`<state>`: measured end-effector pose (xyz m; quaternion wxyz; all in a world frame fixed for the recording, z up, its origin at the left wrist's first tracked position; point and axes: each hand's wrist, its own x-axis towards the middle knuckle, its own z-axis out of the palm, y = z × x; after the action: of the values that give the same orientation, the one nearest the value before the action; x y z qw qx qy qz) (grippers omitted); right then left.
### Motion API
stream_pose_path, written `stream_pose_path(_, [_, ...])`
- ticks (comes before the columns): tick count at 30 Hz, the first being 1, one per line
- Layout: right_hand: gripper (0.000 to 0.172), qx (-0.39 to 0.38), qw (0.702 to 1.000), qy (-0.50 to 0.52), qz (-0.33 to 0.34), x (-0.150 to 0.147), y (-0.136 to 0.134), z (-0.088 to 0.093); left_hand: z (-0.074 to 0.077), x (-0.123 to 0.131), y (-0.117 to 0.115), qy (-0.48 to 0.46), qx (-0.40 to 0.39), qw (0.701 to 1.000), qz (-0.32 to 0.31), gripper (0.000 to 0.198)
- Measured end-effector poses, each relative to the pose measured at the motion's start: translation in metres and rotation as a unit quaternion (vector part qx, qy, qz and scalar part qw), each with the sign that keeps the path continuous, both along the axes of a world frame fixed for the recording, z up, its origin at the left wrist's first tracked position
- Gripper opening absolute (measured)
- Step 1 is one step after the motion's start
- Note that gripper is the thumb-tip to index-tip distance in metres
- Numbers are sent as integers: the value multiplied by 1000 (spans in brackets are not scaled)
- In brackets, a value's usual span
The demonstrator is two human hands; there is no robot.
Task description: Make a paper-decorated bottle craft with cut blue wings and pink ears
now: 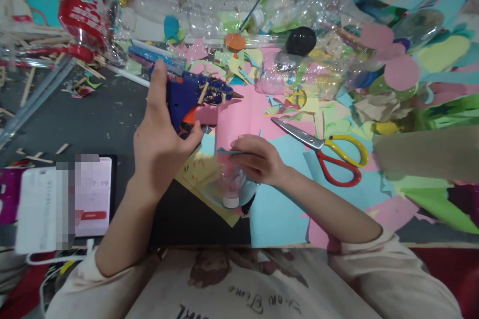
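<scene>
My left hand (155, 144) is closed round a blue hot glue gun (183, 92) with an orange trigger. Its metal nozzle points right, over pink paper (234, 122), and bits of wooden stick cling to its barrel. My right hand (262, 159) pinches the edge of a small blue piece of paper (226, 151) at the near end of the pink paper. Just below these fingers lies a clear plastic bottle (230, 179), its white cap toward me. The pink paper appears to lie along or around the bottle; I cannot tell which.
Scissors (322, 149) with red and yellow handles lie on light blue paper (279, 214) to the right. A phone (93, 194) rests at the left. Clear plastic bottles (157, 5) crowd the back, among paper scraps. A cardboard piece (426, 154) stands at the right.
</scene>
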<state>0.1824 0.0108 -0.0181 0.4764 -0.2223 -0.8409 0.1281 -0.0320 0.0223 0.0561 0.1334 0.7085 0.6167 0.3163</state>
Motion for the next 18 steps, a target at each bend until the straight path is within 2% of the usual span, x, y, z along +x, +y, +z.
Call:
stream_pose_path(9, [27, 14, 999, -38, -12, -1, 2, 6, -6, -7, 0, -2, 13, 1000, -9, 86])
stream_pose_path(18, [26, 19, 1000, -3, -8, -4, 3, 7, -10, -5, 0, -16, -3, 999, -29, 76])
